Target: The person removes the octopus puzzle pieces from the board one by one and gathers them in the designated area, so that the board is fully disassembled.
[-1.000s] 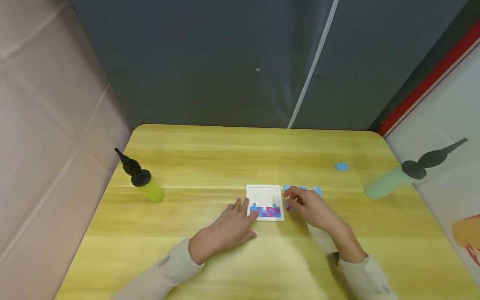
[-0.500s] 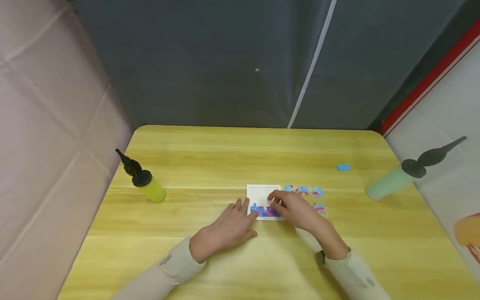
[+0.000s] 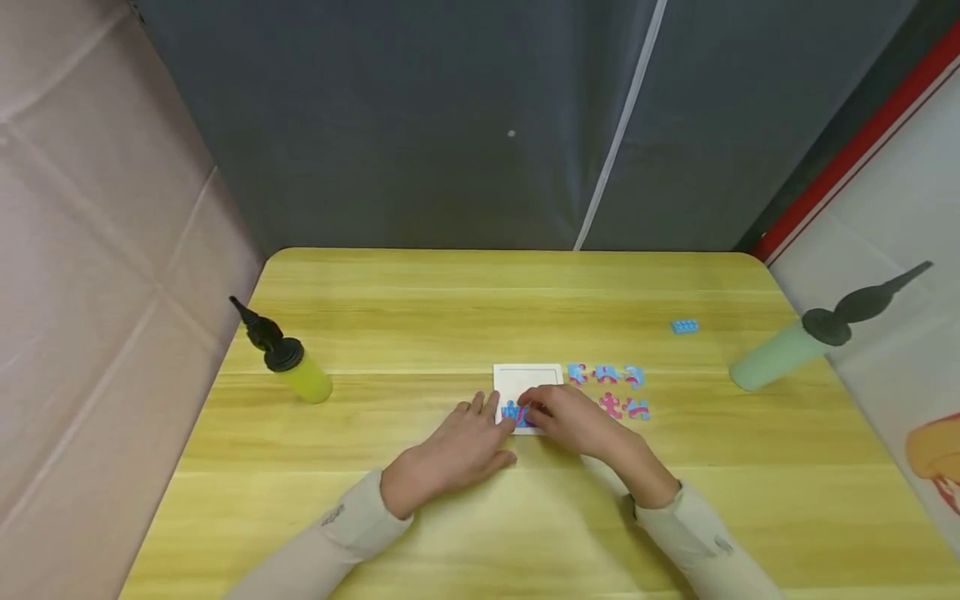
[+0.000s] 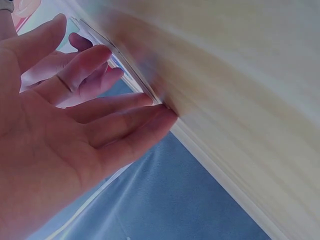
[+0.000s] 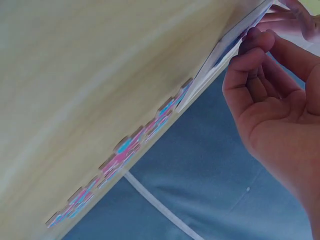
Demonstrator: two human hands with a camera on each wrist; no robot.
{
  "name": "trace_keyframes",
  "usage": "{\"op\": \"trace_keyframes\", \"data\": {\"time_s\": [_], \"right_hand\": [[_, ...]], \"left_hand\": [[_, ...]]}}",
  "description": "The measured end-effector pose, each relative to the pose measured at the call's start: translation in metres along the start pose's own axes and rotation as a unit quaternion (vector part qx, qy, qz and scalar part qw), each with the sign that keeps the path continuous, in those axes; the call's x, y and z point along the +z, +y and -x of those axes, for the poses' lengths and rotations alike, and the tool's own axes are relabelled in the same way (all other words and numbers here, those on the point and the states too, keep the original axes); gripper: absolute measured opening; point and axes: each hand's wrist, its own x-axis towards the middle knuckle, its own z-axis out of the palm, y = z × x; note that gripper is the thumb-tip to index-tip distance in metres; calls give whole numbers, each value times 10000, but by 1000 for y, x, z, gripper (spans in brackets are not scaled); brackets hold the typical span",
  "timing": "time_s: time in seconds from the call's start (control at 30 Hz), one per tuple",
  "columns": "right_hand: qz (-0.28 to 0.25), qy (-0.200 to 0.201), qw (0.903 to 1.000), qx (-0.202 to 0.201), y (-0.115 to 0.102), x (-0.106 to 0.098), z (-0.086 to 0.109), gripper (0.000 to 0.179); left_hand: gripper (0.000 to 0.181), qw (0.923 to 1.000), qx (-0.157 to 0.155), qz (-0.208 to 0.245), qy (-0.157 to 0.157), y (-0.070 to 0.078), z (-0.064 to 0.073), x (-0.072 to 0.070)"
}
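Wooden table (image 3: 420,325) bears a white puzzle tray (image 3: 528,379); left hand (image 3: 450,454) rests flat-fingered beside it, right hand (image 3: 573,425) seemingly pressing a piece (image 3: 516,414) with curled fingertips.

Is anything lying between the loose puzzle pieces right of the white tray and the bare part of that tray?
Nothing visible. The loose pieces lie on the table just right of the tray, with bare wood between. The right hand covers only the tray's near row, and the left hand touches its left edge.
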Motion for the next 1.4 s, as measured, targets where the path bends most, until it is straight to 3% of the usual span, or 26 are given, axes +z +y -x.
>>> {"op": "trace_keyframes", "data": {"time_s": [0.37,0.77,1.03,1.4], "right_hand": [[-52,-108,9999,-34,-1,3,-4,15],[-210,123,9996,-150,0,-2,-7,14],[-294,6,9996,-60,1,-2,-7,13],[-270,140,9995,4,-2,-1,-7,10]], "left_hand": [[48,10000,29,35,74,0,-1,-2],[49,10000,11,-8,91,-1,-3,-4],[49,9999,26,-39,107,-1,-2,-3],[50,10000,17,53,39,-1,-2,-3]]}}
